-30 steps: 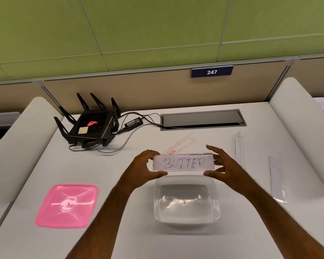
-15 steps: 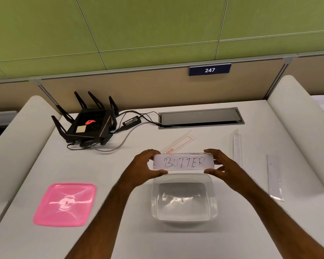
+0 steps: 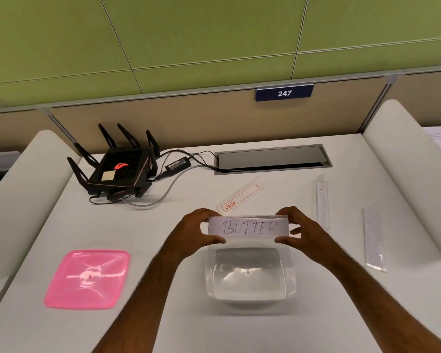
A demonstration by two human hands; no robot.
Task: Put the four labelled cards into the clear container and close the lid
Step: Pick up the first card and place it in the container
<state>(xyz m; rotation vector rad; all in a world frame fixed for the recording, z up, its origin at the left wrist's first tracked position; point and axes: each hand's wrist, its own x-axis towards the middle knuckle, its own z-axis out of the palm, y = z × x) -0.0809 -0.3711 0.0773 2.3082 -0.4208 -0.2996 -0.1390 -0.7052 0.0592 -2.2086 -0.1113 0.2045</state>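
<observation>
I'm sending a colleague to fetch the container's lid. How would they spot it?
On the white desk, look near the front left, left of the clear plastic container. The lid is the flat, square, translucent pink plastic lid, the only pink thing there.

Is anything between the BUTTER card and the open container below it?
Nothing visible. Both hands, left hand and right hand, hold the BUTTER card over the far rim of the clear container, which is open; the pink lid lies aside.

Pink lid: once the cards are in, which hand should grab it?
Left, probably. The pink lid lies on the desk on the left hand's side of the clear container; the right hand would have to cross over it.
</observation>
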